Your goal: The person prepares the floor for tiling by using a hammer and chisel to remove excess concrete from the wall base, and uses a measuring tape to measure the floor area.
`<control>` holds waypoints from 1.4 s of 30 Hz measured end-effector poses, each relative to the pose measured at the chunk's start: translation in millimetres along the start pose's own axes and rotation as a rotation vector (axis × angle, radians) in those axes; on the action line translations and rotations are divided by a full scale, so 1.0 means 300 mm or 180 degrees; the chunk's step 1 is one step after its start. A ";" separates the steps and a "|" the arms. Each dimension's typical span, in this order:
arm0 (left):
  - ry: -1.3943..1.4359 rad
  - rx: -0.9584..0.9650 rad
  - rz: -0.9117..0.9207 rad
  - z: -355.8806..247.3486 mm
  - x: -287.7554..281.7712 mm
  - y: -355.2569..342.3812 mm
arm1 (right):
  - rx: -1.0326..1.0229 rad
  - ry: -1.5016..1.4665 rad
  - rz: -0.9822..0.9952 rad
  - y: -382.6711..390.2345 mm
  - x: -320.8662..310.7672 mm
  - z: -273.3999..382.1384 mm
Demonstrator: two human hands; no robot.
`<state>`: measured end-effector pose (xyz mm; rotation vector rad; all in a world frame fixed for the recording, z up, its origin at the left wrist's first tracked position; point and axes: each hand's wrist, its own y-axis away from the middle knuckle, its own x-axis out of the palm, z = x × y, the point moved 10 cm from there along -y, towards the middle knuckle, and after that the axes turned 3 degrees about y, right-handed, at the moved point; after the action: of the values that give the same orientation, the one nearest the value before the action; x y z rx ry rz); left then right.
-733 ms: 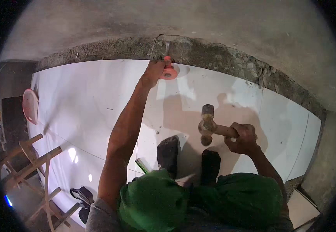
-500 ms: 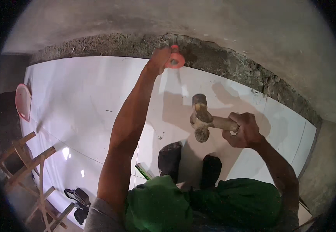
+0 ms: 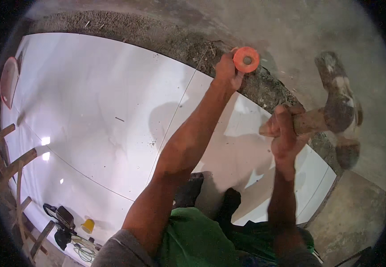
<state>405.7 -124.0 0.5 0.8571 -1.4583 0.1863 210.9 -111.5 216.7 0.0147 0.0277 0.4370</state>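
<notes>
Glossy white tiles (image 3: 86, 84) fill the floor, and I'm watching a rough, crumbly strip (image 3: 126, 33) curve along the top of the frame below a dull grey wall (image 3: 299, 22). Up at upper centre, the left hand (image 3: 228, 71) is wrapped around a chisel (image 3: 246, 52), its round orange guard facing me; that wide plastic ring probably shields the knuckles. I can't make out the blade from my station. Over to the right, the right hand (image 3: 286, 131) is curled tightly around a thick wooden handle, and the hammer (image 3: 339, 111) hangs out at centre right, blurred, its blunt, scuffed head well apart from the chisel. That firm grip looks suited to a heavy head. Far left, I've got a smooth pink basin (image 3: 9, 84) and a frame of bare wooden bars (image 3: 22, 162); lower left, a small yellow cup (image 3: 87, 225) lies tipped near a black bag (image 3: 64, 217).
</notes>
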 end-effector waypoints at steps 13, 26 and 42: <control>0.0031 0.0004 -0.0173 -0.006 0.004 -0.030 | 0.0599 -0.0211 0.0325 0.057 0.026 -0.179; -0.2356 0.0320 0.1104 -0.067 -0.063 -0.007 | 0.1262 0.0861 0.0927 0.185 -0.005 -0.393; -0.1622 -0.0750 0.0219 -0.078 -0.273 0.071 | -0.1566 0.3256 0.1468 0.163 0.016 -0.171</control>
<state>398.5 -63.9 -63.2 0.6877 -1.9408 -0.1652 192.9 -64.9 166.4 -0.7011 0.9369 0.8647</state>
